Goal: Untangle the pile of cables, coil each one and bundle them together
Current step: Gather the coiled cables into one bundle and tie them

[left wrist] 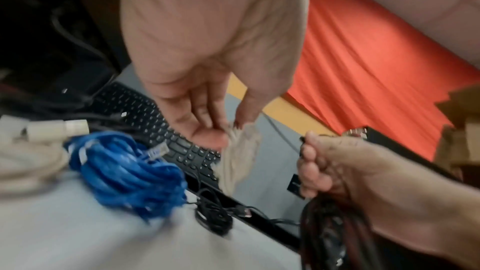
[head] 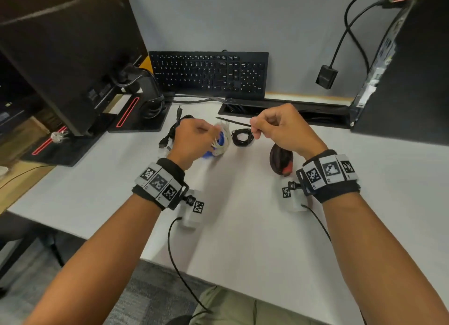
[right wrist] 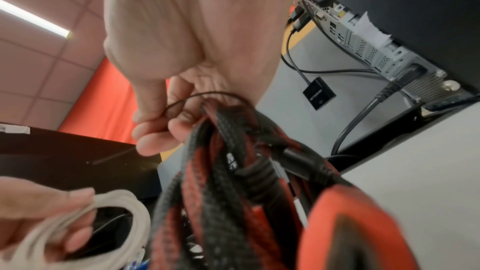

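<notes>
My left hand (head: 210,136) grips a loop of white cable (head: 224,136), and its fingertips (left wrist: 207,130) pinch that white cable (left wrist: 239,155). A blue cable coil (left wrist: 124,171) lies on the desk beside more white cable, under this hand (head: 220,142). My right hand (head: 257,130) pinches a thin black tie (head: 233,122) that points left. A red-and-black braided cable coil (right wrist: 221,192) hangs from its curled fingers (right wrist: 155,143); the coil (head: 280,159) dangles below the wrist. A small black cable coil (head: 243,136) rests on the desk between my hands.
A loose black cable (head: 173,132) lies left of my left hand. Behind stand a keyboard (head: 209,73), a monitor stand (head: 136,115), a cable slot (head: 279,112) and a PC tower (head: 401,81). The white desk (head: 243,227) stretches toward me.
</notes>
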A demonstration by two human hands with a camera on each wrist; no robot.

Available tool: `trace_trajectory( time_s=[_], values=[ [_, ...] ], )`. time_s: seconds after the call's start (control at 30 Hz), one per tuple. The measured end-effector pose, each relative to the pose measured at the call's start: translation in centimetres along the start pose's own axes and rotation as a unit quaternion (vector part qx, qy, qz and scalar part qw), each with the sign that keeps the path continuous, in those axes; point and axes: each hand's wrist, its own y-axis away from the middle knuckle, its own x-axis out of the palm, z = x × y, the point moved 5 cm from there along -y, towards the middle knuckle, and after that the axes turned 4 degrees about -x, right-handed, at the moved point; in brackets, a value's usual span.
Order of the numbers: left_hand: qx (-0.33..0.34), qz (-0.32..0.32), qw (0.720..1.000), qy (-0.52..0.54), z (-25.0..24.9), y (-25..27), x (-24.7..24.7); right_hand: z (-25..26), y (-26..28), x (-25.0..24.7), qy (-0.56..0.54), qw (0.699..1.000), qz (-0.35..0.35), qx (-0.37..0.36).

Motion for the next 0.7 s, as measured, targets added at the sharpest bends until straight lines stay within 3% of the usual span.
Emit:
trace_trajectory(
  time_s=[0.2,0.33,0.5,0.7],
  values=[
    [-0.03,-0.07,0.986,0.145,-0.1,0.6,0.8,-0.8,-1.0,1.0,0.074,0.996,0.042,0.002],
    [0.014,-0.059,0.988,0.144,-1.1,0.8,1.1,-0.8,-1.2,1.1,0.063,0.997,0.041,-0.011],
    [0.002,-0.101,0.981,0.166,-0.7,0.5,0.2,-1.2,-1.2,0.5,0.048,0.998,0.044,-0.003],
    [0.054,-0.006,0.993,0.106,-2.0,0.8,1.7,-0.4,-1.1,0.6,-0.017,0.998,0.05,-0.021]
  ],
)
